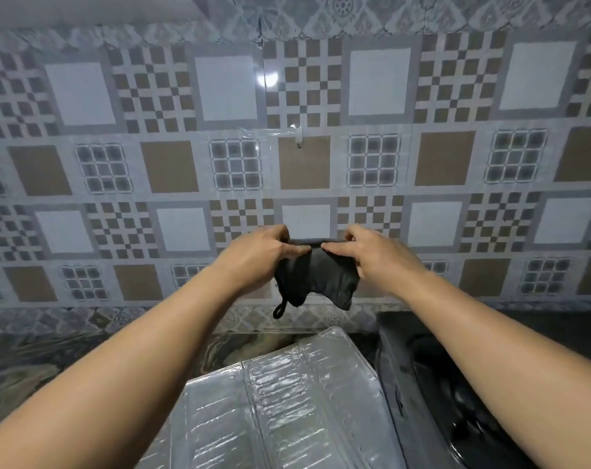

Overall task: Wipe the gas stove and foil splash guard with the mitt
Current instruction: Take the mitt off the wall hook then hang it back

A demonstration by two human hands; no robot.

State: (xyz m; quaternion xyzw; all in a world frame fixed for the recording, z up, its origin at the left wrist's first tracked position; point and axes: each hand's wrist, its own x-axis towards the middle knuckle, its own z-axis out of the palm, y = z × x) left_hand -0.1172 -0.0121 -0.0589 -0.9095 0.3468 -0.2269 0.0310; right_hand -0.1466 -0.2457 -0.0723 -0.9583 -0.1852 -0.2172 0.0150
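Both hands, left (253, 257) and right (382, 253), are gripping the mitt (318, 279) by its edge in the air, so wiping the stove (422, 384) and foil guard (280, 401) is seemingly not yet beginning.

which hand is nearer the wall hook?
Left, marginally. The wall hook sits above and between both hands. The left hand is below and slightly left of it; the right hand is below and farther right. Both grip the mitt.
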